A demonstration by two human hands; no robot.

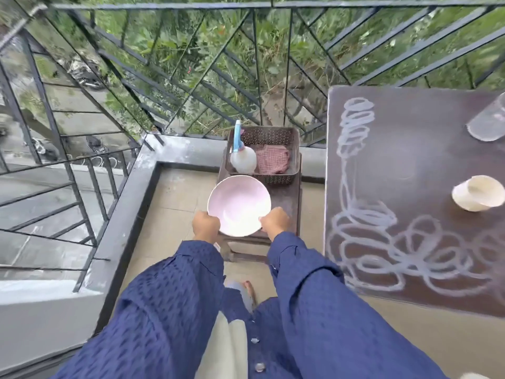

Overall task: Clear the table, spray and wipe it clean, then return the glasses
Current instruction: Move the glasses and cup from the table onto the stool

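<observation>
I hold a pale pink plate by its near rim, my left hand on the left edge and my right hand on the right edge. The plate hovers over a small brown stool. On that stool stands a brown perforated basket with a white spray bottle with a blue trigger and a pink checked cloth inside. To the right, the dark table carries white chalk-like scribbles, a clear glass at its far right edge and a cream cup.
A dark metal railing runs around the balcony corner, with greenery and a street below. A grey ledge borders the tiled floor. My bare foot shows on the floor between my sleeves.
</observation>
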